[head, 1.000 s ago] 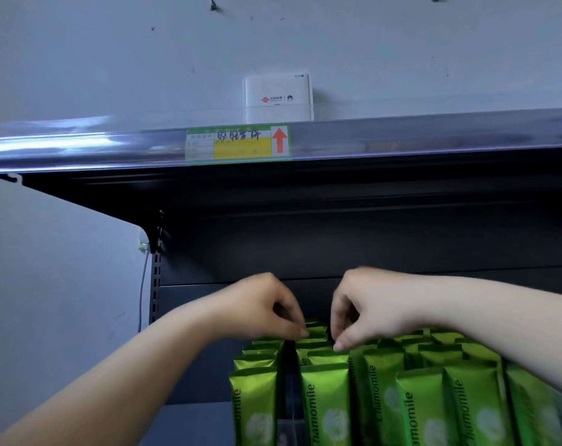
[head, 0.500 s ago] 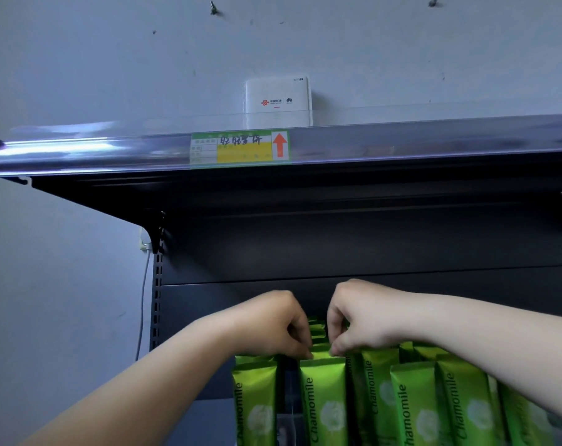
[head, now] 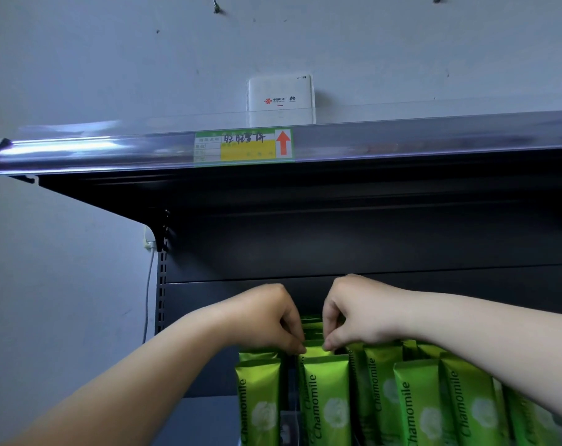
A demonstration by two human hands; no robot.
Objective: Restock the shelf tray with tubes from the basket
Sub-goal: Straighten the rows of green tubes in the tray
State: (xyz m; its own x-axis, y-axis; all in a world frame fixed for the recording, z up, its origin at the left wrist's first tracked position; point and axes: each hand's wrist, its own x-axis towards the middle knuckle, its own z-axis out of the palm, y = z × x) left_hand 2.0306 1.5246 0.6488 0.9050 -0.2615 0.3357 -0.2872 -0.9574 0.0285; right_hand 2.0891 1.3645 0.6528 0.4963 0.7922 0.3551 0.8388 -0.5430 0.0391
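Head view: left hand (head: 266, 320) and right hand (head: 358, 313), fingers curled, each pinch a top corner of one green Chamomile tube (head: 315, 350) standing behind the front row.

Pale grey-blue painted wall (head: 80, 75), scuffed, with two small screws (head: 216, 6) near the top. White router box (head: 281, 99) standing against it on the upper shelf (head: 305, 194), a black metal one seen from below. Clear plastic price rail (head: 434, 140) along the shelf front, glinting at its left end, holding a green-and-yellow price label (head: 244, 146) with a red arrow. Dark back panel (head: 369, 246) beneath. Slotted black upright (head: 161, 284) and bracket at left; thin white cable (head: 148, 284) hanging beside it.
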